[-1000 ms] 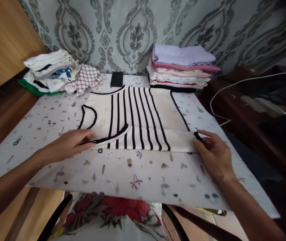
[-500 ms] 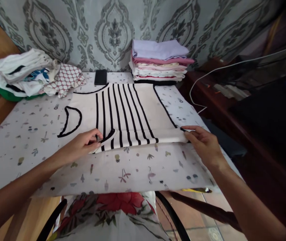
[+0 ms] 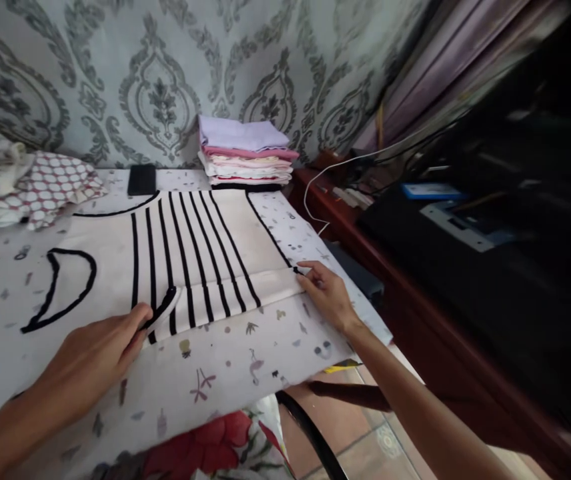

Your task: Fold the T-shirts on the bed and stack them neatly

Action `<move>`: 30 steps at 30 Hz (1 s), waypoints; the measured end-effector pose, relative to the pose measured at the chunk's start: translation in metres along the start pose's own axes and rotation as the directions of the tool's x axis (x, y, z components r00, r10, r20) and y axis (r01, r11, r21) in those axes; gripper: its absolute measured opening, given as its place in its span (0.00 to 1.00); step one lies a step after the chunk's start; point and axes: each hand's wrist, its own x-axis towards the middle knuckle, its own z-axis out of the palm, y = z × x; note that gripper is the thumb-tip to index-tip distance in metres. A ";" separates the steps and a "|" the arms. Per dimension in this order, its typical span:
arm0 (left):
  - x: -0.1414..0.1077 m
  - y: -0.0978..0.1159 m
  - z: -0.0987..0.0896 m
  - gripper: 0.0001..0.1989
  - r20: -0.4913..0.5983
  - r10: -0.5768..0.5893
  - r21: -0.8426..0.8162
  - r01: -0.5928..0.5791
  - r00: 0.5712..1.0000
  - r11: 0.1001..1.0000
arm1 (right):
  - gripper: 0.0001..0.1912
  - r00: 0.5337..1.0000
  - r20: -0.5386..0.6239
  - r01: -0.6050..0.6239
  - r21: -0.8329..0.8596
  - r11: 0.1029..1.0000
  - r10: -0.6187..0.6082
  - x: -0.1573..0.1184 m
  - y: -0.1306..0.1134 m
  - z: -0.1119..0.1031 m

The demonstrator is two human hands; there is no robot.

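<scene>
A cream garment [image 3: 265, 233] with black stripes and black trim lies flat on the patterned tablecloth [image 3: 245, 367]. Its near side is folded over in a narrow band. My left hand [image 3: 110, 340] pinches the black-edged left end of that band, fingers closed. At the band's right end, beside the black side trim, my right hand [image 3: 323, 287] holds the fabric between thumb and fingers.
Behind the garment stand a black phone [image 3: 142, 180] and a stack of folded clothes [image 3: 245, 153] by the wall. Loose clothes [image 3: 50, 187] lie at the left. A dark red desk [image 3: 365, 240] with a white cable [image 3: 345, 163] is at the right.
The view has turned right, so the garment and stack sit further left and more of the desk shows. Both hands remain at the ends of the folded band.
</scene>
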 end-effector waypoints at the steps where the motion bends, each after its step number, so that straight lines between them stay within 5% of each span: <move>1: 0.000 -0.003 0.002 0.14 0.002 0.006 -0.008 -0.006 1.000 1.000 | 0.18 1.000 -0.002 0.003 0.002 1.000 -0.003 0.000 0.000 0.000; 9: -0.001 -0.013 -0.001 0.13 0.080 0.028 -0.030 -0.026 0.996 0.999 | 0.19 1.000 -0.016 0.009 -0.025 1.000 -0.010 -0.001 0.003 0.000; 14: 0.001 0.012 -0.010 0.11 0.046 0.038 0.104 -0.043 0.998 0.994 | 0.19 0.982 -0.098 0.135 -0.239 0.962 -0.163 -0.002 -0.006 0.002; 17: 0.006 0.046 -0.004 0.15 -0.039 0.161 0.155 -0.153 0.986 0.976 | 0.18 0.911 -0.012 0.386 -0.327 0.863 -0.412 -0.001 -0.024 0.017; 21: 0.013 0.074 0.013 0.24 0.043 0.391 0.068 -0.393 0.920 0.917 | 0.24 0.724 0.334 0.688 -0.278 0.670 -0.604 -0.002 -0.042 0.049; 24: 0.009 0.063 0.024 0.31 0.055 0.360 0.086 -0.363 0.932 0.928 | 0.30 0.637 0.460 0.765 -0.283 0.578 -0.618 -0.003 -0.039 0.065; 30: -0.030 -0.006 0.023 0.41 0.027 0.226 0.290 -0.224 0.974 0.931 | 0.33 0.635 0.502 0.771 -0.356 0.528 -0.587 -0.004 -0.035 0.065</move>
